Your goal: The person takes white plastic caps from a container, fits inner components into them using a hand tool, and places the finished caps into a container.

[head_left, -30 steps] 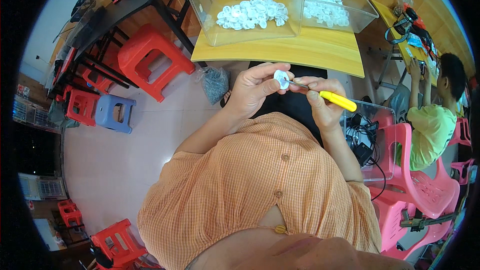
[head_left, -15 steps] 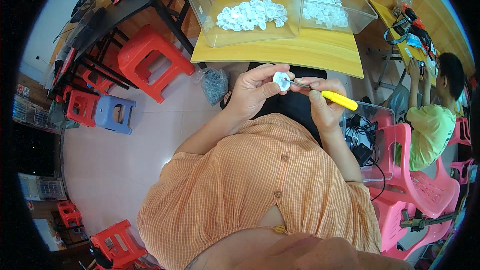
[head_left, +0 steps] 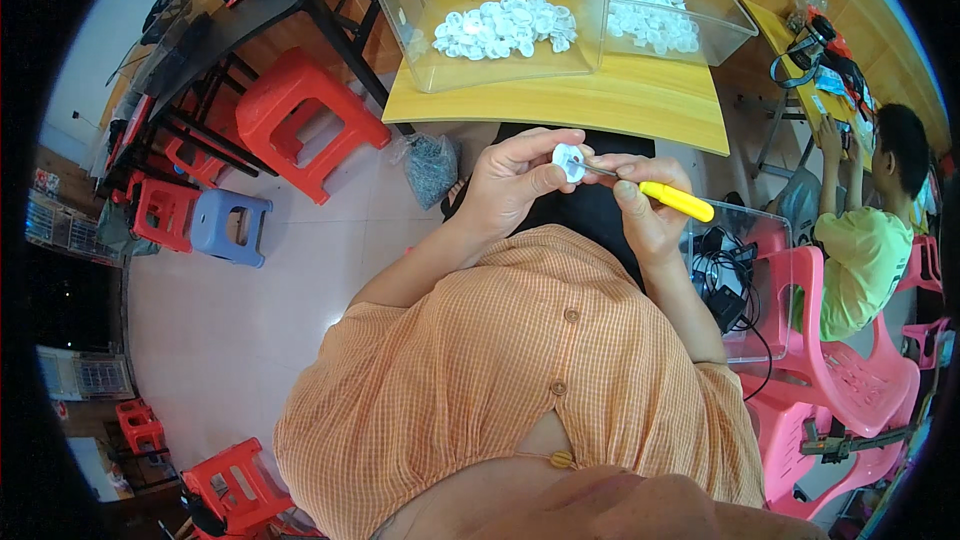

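Between the thumb and fingers of my left hand (head_left: 510, 185) is a small round white plastic part (head_left: 568, 161), its face turned toward my right hand. My right hand (head_left: 645, 210) grips a screwdriver by its yellow handle (head_left: 677, 201) and the near part of its thin metal shaft (head_left: 600, 171). The shaft points left, and its tip meets the white part near the middle. Exactly what the tip touches is too small to make out. Both hands are held above my lap, just before the yellow table's front edge (head_left: 560, 115).
Clear plastic bins (head_left: 430, 80) on the table hold piles of white parts (head_left: 508, 26). A bag of small dark pieces (head_left: 432, 170) lies on the floor. Red stools (head_left: 305, 120) stand left. At right are a cable-filled bin (head_left: 735, 340), pink chairs (head_left: 850, 380) and another person (head_left: 860, 250).
The white part has shifted very slightly to the right and tilted a little. The screwdriver handle has moved a touch to the left. Both hands keep their grips.
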